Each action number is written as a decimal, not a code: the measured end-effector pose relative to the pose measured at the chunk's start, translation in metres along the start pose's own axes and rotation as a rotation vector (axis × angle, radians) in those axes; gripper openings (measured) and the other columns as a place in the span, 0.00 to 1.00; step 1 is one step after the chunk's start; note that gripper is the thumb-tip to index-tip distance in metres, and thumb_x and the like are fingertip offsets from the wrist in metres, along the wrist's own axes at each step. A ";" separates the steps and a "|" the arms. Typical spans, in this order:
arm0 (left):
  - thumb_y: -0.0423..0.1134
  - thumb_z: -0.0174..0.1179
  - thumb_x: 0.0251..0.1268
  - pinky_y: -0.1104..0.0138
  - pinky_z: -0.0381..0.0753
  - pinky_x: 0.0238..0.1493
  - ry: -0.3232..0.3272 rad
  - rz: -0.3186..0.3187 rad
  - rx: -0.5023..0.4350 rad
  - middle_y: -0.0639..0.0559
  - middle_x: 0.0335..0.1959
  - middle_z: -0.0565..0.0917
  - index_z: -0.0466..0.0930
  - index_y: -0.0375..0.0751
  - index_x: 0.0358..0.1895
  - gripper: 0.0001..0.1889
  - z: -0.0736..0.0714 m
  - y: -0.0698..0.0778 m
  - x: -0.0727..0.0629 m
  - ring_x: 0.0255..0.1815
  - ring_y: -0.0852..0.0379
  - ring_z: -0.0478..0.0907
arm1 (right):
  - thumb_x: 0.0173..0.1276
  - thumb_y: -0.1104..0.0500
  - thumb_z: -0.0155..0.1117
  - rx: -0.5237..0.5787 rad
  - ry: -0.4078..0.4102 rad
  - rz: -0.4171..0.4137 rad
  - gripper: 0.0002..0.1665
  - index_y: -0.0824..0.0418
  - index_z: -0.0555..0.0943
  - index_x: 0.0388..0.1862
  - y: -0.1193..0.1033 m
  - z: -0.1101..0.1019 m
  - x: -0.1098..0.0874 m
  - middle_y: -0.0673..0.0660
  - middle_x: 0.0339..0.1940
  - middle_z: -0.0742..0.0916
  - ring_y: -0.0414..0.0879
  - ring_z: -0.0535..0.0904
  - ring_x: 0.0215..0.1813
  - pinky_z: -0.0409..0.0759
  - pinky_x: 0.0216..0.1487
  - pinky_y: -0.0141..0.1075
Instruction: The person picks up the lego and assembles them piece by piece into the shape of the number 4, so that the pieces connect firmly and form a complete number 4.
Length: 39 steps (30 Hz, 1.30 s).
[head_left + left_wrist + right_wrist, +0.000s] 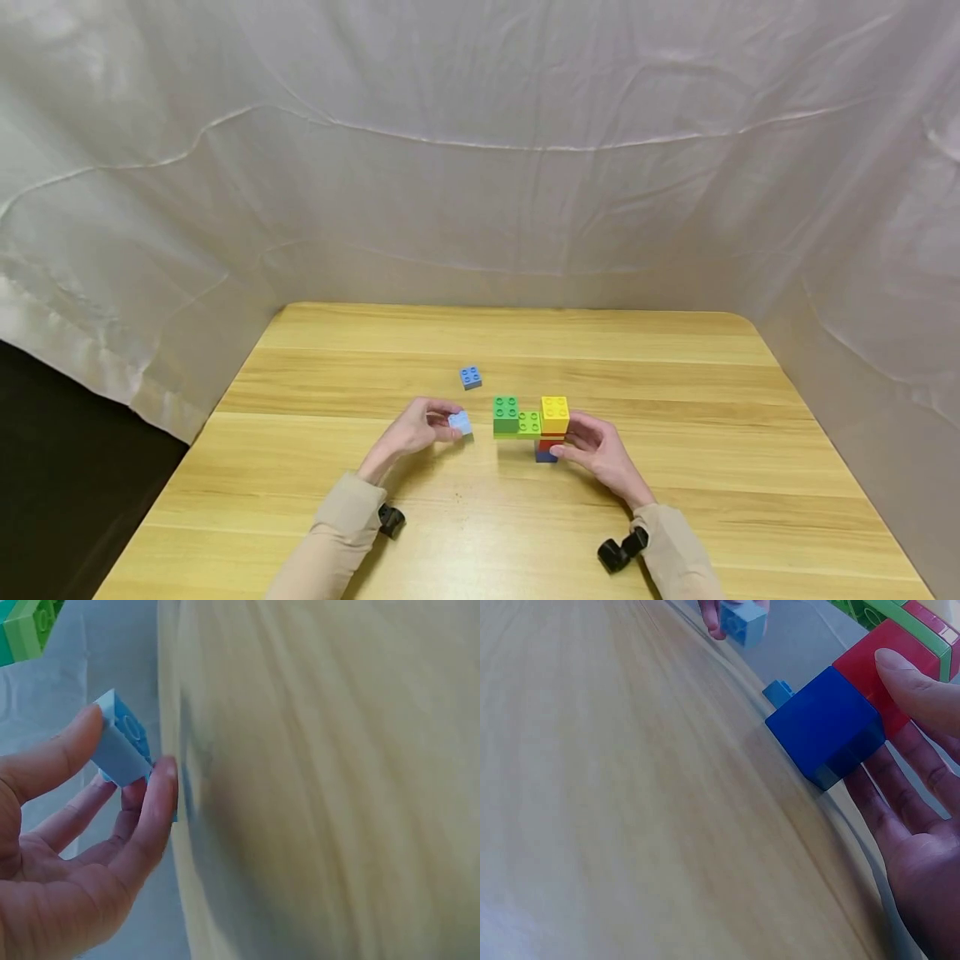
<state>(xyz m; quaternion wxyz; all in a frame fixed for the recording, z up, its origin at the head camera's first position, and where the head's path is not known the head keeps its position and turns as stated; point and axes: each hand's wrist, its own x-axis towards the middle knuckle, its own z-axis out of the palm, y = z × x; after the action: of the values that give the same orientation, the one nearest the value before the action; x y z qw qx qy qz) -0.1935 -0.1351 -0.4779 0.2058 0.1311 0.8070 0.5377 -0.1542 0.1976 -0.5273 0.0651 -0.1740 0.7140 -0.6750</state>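
My left hand [414, 427] pinches a light blue toy brick [460, 422] between thumb and fingers; its hollow underside shows in the left wrist view [124, 750]. To its right, my right hand [606, 454] grips a built-up block structure by its lower column. A dark blue brick [825, 727] forms the base, with a red brick [881, 664] above it under the thumb. Across the top runs a lime green piece [529, 423] that juts out leftward, carrying a green brick [506, 412] on its left end and a yellow brick [555, 412] on its right.
A loose medium blue brick [470, 377] lies on the wooden table [337, 350] beyond the left hand. Pale fabric [480, 200] hangs behind and along the table's sides. Both wrists wear black camera mounts [391, 521].
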 end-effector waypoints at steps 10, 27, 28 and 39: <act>0.32 0.66 0.64 0.59 0.86 0.56 0.085 0.034 -0.113 0.31 0.55 0.82 0.74 0.27 0.64 0.25 0.000 0.014 -0.006 0.50 0.50 0.84 | 0.63 0.65 0.72 -0.005 -0.004 -0.014 0.34 0.73 0.73 0.66 0.000 0.000 0.000 0.38 0.56 0.85 0.32 0.82 0.59 0.80 0.62 0.25; 0.33 0.62 0.69 0.71 0.85 0.53 0.197 0.281 -0.166 0.29 0.55 0.83 0.74 0.28 0.65 0.23 0.014 0.054 -0.017 0.52 0.45 0.85 | 0.63 0.66 0.72 -0.009 0.006 -0.014 0.32 0.74 0.73 0.64 0.001 0.000 0.001 0.40 0.54 0.86 0.33 0.83 0.58 0.81 0.61 0.25; 0.33 0.62 0.69 0.72 0.85 0.53 0.195 0.303 -0.154 0.29 0.55 0.83 0.74 0.29 0.65 0.23 0.016 0.056 -0.017 0.52 0.45 0.85 | 0.63 0.66 0.72 -0.009 0.007 -0.014 0.32 0.74 0.73 0.64 0.001 0.000 0.001 0.40 0.54 0.86 0.33 0.83 0.58 0.81 0.60 0.26; 0.34 0.64 0.68 0.68 0.85 0.57 0.136 0.414 -0.076 0.36 0.55 0.81 0.78 0.35 0.63 0.21 0.029 0.068 -0.020 0.56 0.42 0.83 | 0.63 0.65 0.72 -0.012 0.008 0.002 0.33 0.74 0.73 0.65 -0.003 0.001 0.000 0.38 0.54 0.86 0.32 0.82 0.58 0.81 0.60 0.25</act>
<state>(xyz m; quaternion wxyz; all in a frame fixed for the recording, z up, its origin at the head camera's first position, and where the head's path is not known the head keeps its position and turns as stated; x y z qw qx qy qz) -0.1625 -0.0934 -0.4209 0.0411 0.2496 0.7540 0.6062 -0.1537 0.1969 -0.5245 0.0620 -0.1709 0.7186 -0.6713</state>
